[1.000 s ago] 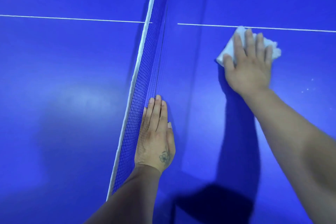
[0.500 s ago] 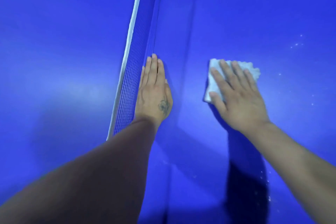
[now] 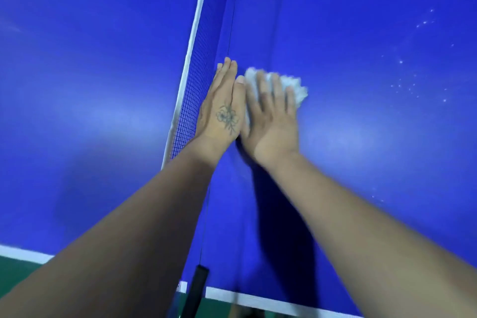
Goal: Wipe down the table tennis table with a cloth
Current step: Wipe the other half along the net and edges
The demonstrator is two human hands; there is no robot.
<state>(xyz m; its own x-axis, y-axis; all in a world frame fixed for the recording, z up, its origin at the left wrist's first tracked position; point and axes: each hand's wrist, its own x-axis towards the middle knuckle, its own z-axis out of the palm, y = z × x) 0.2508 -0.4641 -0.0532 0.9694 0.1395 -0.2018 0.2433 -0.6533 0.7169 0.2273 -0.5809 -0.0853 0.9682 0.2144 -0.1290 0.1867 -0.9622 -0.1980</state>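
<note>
White cloth: the cloth (image 3: 289,85) lies flat on the blue table (image 3: 374,150) under the right hand (image 3: 271,116), close by the net (image 3: 191,90) on its right side; its edge shows past the fingertips, blurred with motion.
Right hand: fingers straight and spread, pressing the cloth down rather than clutching it; the thumb side touches the left hand.
Left hand: the left hand (image 3: 223,108) rests flat with fingers straight and together, its edge against the foot of the net, holding nothing.
Change: a second ago the cloth was far out by the white centre line, well apart from the left hand; half a second ago it was midway; now it is drawn across until the two hands meet at the net.
Meaning: one stroke toward the net looks finished, so this strip of the right half is likely wiped.
Left to do: pale specks (image 3: 413,82) dot the surface to the right, well apart from the cloth, so that patch seems untouched.
Near edge: the white border (image 3: 247,299) and a black net post (image 3: 197,289) show at the bottom.
Left half: no cloth lies on it; whether it is clean cannot be told.
</note>
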